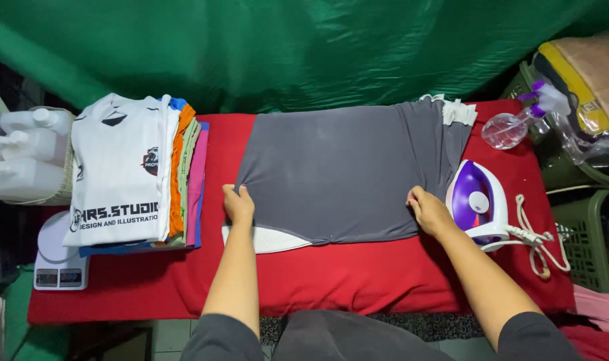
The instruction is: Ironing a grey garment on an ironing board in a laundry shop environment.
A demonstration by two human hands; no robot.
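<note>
A grey shirt [338, 174] lies spread flat on the red padded board [358, 274]. My left hand [239, 204] pinches its near left corner. At the near right edge, my right hand [428, 210] grips the cloth beside the iron. A white piece of fabric [271, 239] pokes out from under the shirt's near edge, just right of my left hand. The shirt's far right end is bunched, with a white bit of cloth [459, 111] showing there.
A purple and white iron [477, 200] rests flat at the right, its white cord [538, 244] looping off. A spray bottle [515, 124] lies behind it. Folded shirts [134, 177] are stacked left, by white bottles [24, 157] and a small scale [57, 257]. Baskets [585, 234] stand right.
</note>
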